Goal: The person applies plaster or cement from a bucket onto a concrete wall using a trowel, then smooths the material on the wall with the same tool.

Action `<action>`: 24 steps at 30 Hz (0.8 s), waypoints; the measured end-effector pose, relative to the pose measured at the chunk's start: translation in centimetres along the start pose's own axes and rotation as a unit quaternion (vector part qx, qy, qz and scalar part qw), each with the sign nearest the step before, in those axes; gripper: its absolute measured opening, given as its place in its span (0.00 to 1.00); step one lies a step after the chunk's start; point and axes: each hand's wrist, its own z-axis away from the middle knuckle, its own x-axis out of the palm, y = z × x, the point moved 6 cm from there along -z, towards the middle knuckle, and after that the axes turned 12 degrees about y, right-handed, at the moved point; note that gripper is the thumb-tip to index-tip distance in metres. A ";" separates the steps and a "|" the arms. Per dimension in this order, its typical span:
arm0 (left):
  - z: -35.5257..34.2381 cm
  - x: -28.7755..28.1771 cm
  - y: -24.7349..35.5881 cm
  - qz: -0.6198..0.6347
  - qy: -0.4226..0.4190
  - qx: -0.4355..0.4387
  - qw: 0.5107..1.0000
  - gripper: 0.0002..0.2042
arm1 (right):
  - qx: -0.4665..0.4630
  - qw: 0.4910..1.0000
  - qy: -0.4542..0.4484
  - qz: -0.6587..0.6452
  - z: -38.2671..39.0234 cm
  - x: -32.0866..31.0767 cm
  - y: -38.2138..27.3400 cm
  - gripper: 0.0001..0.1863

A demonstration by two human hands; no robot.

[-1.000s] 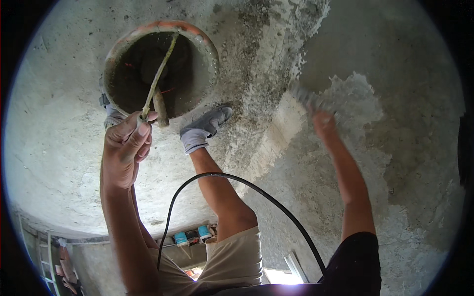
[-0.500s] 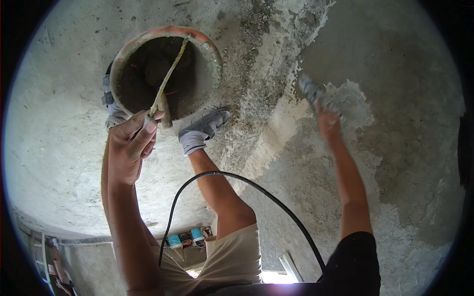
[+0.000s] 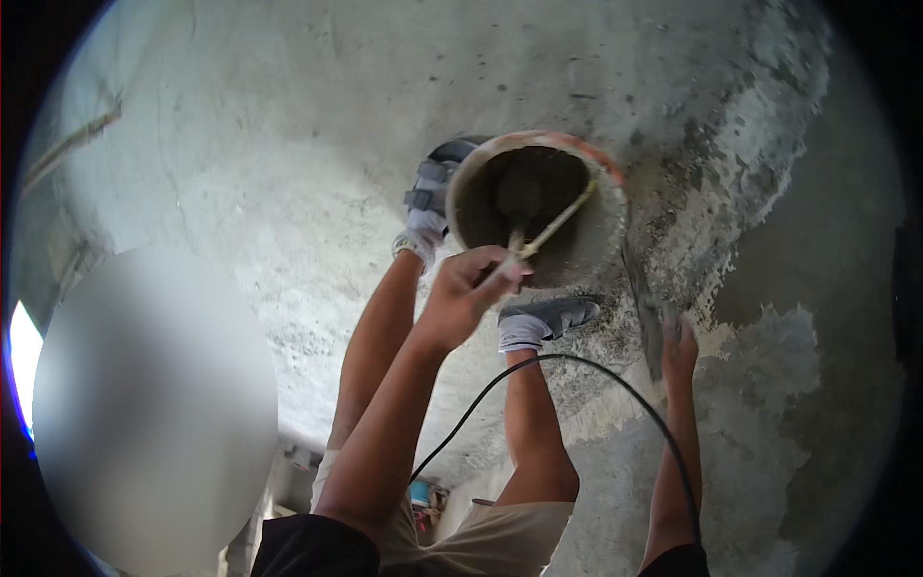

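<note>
My left hand (image 3: 476,293) is closed around the pale, rope-like handle (image 3: 562,219) of a mortar-crusted bucket (image 3: 620,231) with an orange patch on its rim. The bucket hangs tilted or stands between my feet; which one, I cannot tell. Dark grey stuff lies inside, along with what looks like a tool with a wooden handle (image 3: 516,238), partly covered by my fingers. To the right of the bucket, my right hand (image 3: 679,351) grips a plastering trowel (image 3: 642,303), its long grey blade seen nearly edge-on and smeared by motion.
Wet, darker plaster (image 3: 798,240) and a rough, flaking strip (image 3: 740,183) cover the surface on the right. My shoes (image 3: 553,315) flank the bucket. A black cable (image 3: 615,380) arches before me. At left is a blurred round patch (image 3: 154,413); a blue container (image 3: 419,493) sits low behind my legs.
The view has swung, so bucket and legs appear farther right. My right hand has brought the trowel from the plastered surface to beside the bucket. The left hand keeps hold of the handle.
</note>
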 end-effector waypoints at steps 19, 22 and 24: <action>0.3 1.2 -1.2 0.088 -0.008 -0.038 0.995 0.12 | -0.003 0.792 0.017 -0.610 -21.4 10.1 -16.3 0.30; 0.2 1.3 -1.3 0.101 -0.024 -0.044 0.994 0.12 | 0.066 0.914 0.065 -0.395 -22.0 9.3 -15.4 0.30; 0.1 1.3 -1.1 0.093 -0.024 -0.045 0.994 0.13 | -0.010 0.967 0.132 -0.219 -21.9 7.8 -15.9 0.29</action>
